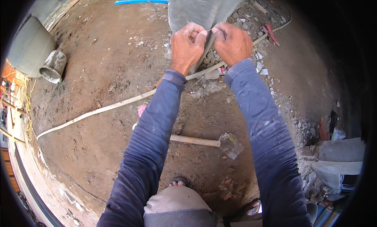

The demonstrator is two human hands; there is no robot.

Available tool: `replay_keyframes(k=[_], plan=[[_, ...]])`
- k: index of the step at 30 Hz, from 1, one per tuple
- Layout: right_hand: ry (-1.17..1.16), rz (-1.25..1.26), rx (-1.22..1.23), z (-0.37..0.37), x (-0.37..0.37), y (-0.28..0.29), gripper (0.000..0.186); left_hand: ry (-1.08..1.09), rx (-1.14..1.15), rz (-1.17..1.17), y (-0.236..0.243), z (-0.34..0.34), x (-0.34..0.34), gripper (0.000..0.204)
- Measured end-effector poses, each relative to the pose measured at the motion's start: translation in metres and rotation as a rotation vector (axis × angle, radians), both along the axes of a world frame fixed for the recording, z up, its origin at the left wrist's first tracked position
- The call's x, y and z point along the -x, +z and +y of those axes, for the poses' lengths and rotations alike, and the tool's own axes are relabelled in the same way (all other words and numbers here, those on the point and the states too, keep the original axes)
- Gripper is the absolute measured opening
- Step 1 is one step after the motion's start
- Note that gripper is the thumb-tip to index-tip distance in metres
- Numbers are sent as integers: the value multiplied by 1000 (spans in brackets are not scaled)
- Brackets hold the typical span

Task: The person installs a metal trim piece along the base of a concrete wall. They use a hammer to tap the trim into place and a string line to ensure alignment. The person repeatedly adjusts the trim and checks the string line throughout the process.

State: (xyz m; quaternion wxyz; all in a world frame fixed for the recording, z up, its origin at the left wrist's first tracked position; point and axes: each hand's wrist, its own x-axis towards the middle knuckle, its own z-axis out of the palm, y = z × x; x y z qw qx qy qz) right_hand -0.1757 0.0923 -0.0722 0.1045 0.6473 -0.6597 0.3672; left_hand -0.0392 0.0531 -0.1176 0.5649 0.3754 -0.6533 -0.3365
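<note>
A thin pale string spans the short gap between my two hands, in front of a grey concrete column. My left hand is closed, thumb and forefinger pinching one side of the string. On the other side my right hand pinches it too, its fingers curled in. Both arms reach forward in dark blue sleeves. Just below the hands, a long pale hose crosses the dirt floor past the column's foot. The string beyond the fingers is too fine to follow.
A wooden stick lies on the dirt near my foot. At left stand a big grey drum and a cement-caked bucket. Rubble lines the column's right side. A blue-edged object lies at the far end.
</note>
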Motion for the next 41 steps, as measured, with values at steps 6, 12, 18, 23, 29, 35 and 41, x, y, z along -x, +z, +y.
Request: replay_keyframes(k=[6,12,18,23,29,35,41], plan=[[-182,-120,-91,-16,-4,-25,23,232,274,-25,-26,-13,16,8],[-252,-317,133,-17,40,-9,21,414,104,-38,-38,-42,-51,14],[11,-1091,-679,84,34,-78,15,398,-202,-435,-135,10,-140,22],[167,-705,-732,166,12,-134,15,278,-349,-951,-168,143,-154,42],[314,-334,-801,180,63,-96,16,463,-190,-730,-206,166,-185,83],[274,-380,-964,214,91,-24,15,240,-426,-729,-195,211,-204,86],[210,-474,-1130,266,121,16,9,225,-372,-767,-198,161,-217,94]])
